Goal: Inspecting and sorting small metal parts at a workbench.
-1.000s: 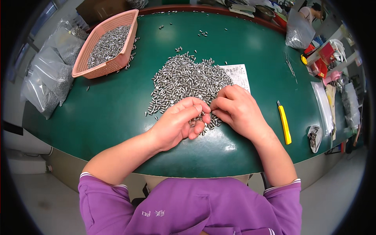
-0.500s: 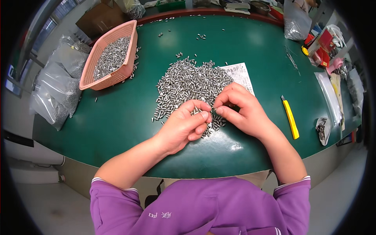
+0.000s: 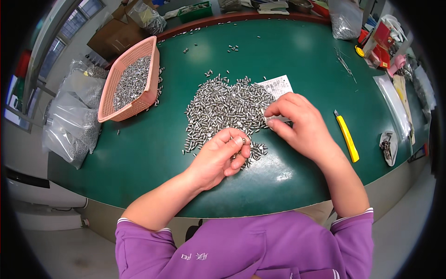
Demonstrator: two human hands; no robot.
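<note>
1. We see a heap of small silvery metal pins [image 3: 227, 109] mid-table on green.
2. Our left hand [image 3: 218, 158] pinches one pin at its near edge.
3. Our right hand [image 3: 299, 123] has its fingertips together on a pin beside the heap.

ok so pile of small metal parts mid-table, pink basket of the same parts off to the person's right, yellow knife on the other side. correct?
Not quite. The head view shows the pink basket to the person's left, and the yellow knife to the right. The pile of small metal parts does sit mid-table, with both hands working at its near edge.
</note>
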